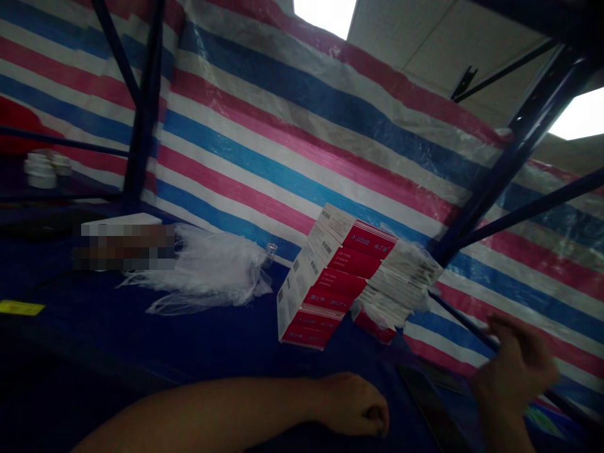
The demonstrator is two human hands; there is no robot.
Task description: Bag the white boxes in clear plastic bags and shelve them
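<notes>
My left hand (356, 404) is low in the middle, at the end of a forearm reaching in from the lower left. Its fingers curl into a loose fist, and nothing shows in them. Just beyond it stands a stack of red and white boxes (325, 277), apart from the hand. My right hand (516, 371) is raised at the right edge, smeared by motion, so its fingers are unclear. Behind the first stack is a plastic-wrapped stack of white boxes (401, 283). Between my hands lies a dark flat object (431, 406).
Crumpled clear plastic bags (212, 267) and a small glass vial (270, 253) lie left of the stack on the blue surface (212, 340). A yellow label (21, 307) and white containers (41, 168) are farther left. Blue metal posts (144, 113) frame a striped sheet (264, 145).
</notes>
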